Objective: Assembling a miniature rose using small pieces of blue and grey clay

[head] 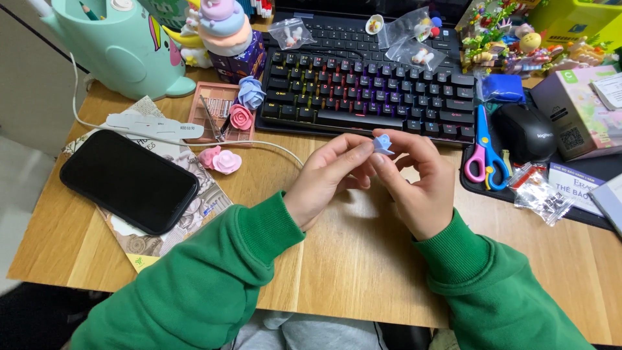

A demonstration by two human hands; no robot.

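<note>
Both hands meet over the middle of the wooden counter point(363, 259), the left hand point(327, 178) and right hand point(418, 185) together pinching a small blue flower point(382, 144) at their fingertips, just near of the black keyboard point(369, 91). A black phone point(128, 179) lies at left, a black mouse point(526, 131) and scissors point(484, 152) at right, and pink flowers point(220, 159) sit between phone and hands.

A pale wooden tabletop point(363, 272) of joined planks fills the view, evenly lit — shadows are soft. At the left edge a light grey floor point(16, 194) shows, with a whitish cabinet front point(26, 84) above it — a dark mat point(596, 170) covers the tabletop's right side.
</note>
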